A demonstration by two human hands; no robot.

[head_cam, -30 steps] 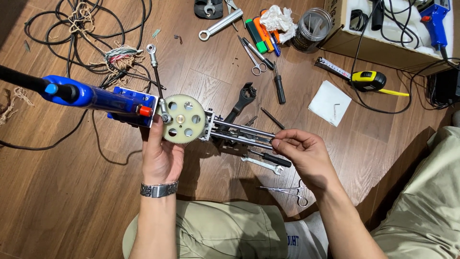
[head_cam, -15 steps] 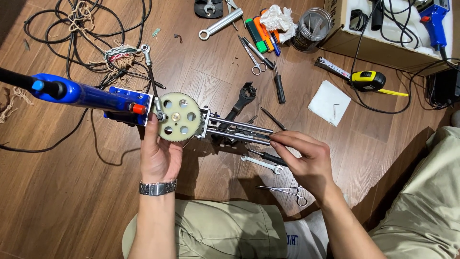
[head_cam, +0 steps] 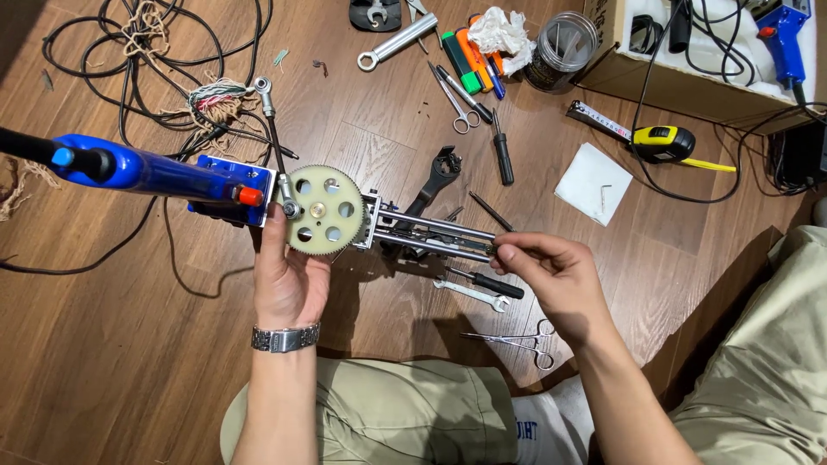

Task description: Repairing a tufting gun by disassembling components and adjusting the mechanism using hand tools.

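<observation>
The right hand (head_cam: pixel 556 280) is sliding right along the metal rails (head_cam: pixel 439 234), now pinching their far end

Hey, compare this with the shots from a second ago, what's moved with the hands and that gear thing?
The geared mechanism has shifted slightly left and up along with the left hand holding it under the gear. The right hand has slid a little right, its fingers still pinching the end of the metal rails. The screwdriver, wrench and forceps on the floor lie as before.

We looked steeply down from our head camera, close above our lap and the wooden floor (head_cam: pixel 103 362).
</observation>
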